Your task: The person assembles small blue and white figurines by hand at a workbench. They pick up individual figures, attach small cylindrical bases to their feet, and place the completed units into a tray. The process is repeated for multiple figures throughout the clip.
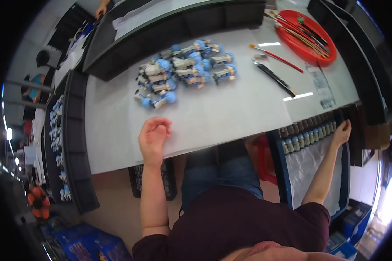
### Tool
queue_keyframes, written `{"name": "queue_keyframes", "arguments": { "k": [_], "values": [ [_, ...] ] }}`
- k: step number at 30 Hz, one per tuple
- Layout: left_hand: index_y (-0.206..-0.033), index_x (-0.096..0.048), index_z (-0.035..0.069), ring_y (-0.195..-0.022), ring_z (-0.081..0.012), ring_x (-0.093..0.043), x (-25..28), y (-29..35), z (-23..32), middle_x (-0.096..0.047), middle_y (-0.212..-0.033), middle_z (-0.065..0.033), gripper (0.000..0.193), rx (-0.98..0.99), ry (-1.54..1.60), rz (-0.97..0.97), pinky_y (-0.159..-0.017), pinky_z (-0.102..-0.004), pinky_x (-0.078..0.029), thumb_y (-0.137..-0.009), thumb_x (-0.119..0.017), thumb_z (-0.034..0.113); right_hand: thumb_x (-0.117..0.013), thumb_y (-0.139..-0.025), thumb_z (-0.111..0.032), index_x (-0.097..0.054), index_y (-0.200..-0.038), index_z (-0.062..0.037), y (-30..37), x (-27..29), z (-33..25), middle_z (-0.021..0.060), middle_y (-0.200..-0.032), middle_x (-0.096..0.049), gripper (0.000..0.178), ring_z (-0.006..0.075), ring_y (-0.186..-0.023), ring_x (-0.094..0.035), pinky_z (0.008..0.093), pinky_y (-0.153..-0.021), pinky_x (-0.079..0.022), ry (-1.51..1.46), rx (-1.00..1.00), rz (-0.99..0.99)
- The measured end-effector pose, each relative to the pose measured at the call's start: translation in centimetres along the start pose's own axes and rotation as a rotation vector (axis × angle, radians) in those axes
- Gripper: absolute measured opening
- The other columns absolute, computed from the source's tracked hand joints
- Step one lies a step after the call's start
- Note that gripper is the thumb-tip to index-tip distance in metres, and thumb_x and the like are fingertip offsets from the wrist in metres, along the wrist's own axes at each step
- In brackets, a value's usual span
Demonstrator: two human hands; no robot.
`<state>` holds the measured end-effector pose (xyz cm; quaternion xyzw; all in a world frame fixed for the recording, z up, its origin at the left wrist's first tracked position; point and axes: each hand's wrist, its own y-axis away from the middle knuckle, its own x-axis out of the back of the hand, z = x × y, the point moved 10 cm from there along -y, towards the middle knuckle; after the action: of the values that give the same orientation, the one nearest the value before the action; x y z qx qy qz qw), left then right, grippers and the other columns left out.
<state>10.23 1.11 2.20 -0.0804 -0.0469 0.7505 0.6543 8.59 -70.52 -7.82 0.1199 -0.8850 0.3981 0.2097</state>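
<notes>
My left hand (154,137) hovers over the near part of the white table (231,111), its fingers loosely curled and nothing visible in them. Beyond it lies a heap of small figurines (189,67) with blue heads and pale bodies. Off to the right, my right hand (344,132) reaches to the end of the figurine rows (309,137) in a dark-blue-rimmed tray (345,174). Its fingertips are pressed together; whatever is between them is too small to make out. White sheeting (311,174) lines the tray's nearer part.
A red oval dish (331,56) of paintbrushes stands at the far right. A red-handled brush (283,60) and a black tool (276,79) lie before it. Dark bins (178,32) border the table's back. Another bin at left (76,143) stands beside more figurines (56,126).
</notes>
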Motion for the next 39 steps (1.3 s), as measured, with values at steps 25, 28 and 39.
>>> {"name": "queue_keyframes", "arguments": {
  "k": [25, 28, 39],
  "values": [
    [-0.115, -0.05, 0.001, -0.09, -0.0133, -0.055, -0.7, 0.8, 1.9, -0.056, -0.106, -0.0061, 0.047, -0.135, 0.006, -0.059, -0.075, -0.0266, -0.048, -0.073, -0.07, 0.002, -0.069, -0.076, -0.006, -0.053, -0.115, -0.0024, 24.3, 0.0, -52.7, 0.0057, -0.089, -0.059, 0.042, 0.0051, -0.066, -0.054, 0.0197, -0.058, -0.045, -1.099, 0.152, -1.198],
    [-0.12, -0.046, 0.002, -0.096, -0.0138, -0.054, -1.1, 0.9, 2.6, -0.054, -0.107, -0.0064, 0.055, -0.213, 0.037, -0.082, -0.077, -0.0273, -0.048, -0.071, -0.072, -0.001, -0.068, -0.078, -0.009, -0.052, -0.113, 0.0003, 27.7, -1.2, -52.7, 0.0082, -0.093, -0.058, 0.039, 0.0065, -0.071, -0.056, 0.0214, -0.062, -0.047, -1.106, -0.031, -1.354],
    [-0.112, -0.05, -0.003, -0.082, -0.0088, -0.055, -1.0, 0.7, -0.3, -0.057, -0.097, -0.009, 0.03, -0.061, -0.052, -0.089, -0.073, -0.0213, -0.046, -0.084, -0.058, 0.001, -0.06, -0.072, 0.003, -0.064, -0.097, -0.0038, 11.6, -6.6, -47.3, 0.0097, -0.087, -0.066, 0.026, 0.018, -0.071, -0.061, 0.0285, -0.065, -0.048, -0.584, 0.491, -0.702]
  ]
}}
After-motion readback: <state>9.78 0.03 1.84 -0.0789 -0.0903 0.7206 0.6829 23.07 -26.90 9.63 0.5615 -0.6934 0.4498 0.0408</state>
